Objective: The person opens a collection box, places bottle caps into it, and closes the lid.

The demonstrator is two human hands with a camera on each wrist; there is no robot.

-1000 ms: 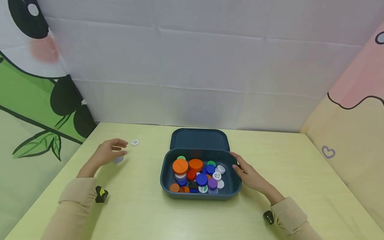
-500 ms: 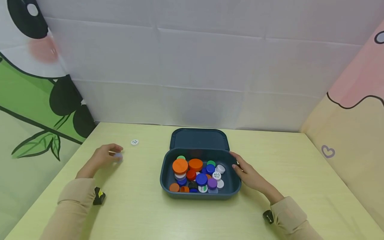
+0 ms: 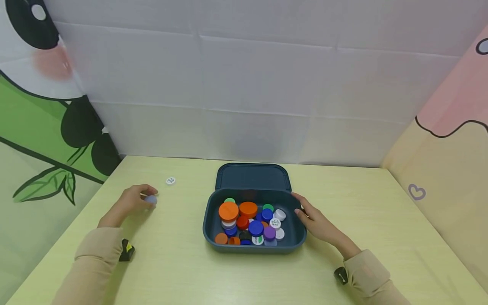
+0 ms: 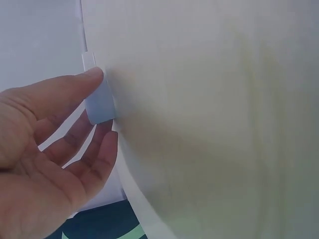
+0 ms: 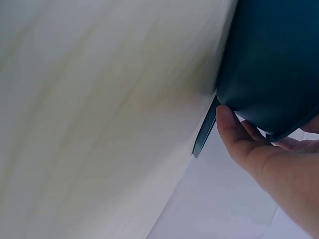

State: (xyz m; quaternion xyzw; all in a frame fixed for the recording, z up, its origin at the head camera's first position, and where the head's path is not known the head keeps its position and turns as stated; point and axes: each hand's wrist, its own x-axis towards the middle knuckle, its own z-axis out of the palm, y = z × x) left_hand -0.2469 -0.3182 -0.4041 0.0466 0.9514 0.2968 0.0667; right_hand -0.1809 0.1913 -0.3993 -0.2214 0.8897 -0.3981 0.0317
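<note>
Pale cap (image 4: 101,103) (fingertip-pinched) on table (image 4: 209,124)

Head view bright, even, soft light from above; faint shadows under both forearms and round the box (image 3: 228,245). No glare. Slight wide-angle bend at frame edges, upper left blurry. Wrist views soft, out of focus up close; table (image 4: 214,124) washed pale, dim shadow at box wall, upper right.

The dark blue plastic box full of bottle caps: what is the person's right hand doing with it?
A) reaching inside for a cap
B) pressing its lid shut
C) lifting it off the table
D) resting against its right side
D: the right hand rests against the right wall of the dark blue plastic box, which sits open on the pale yellow table.
</note>
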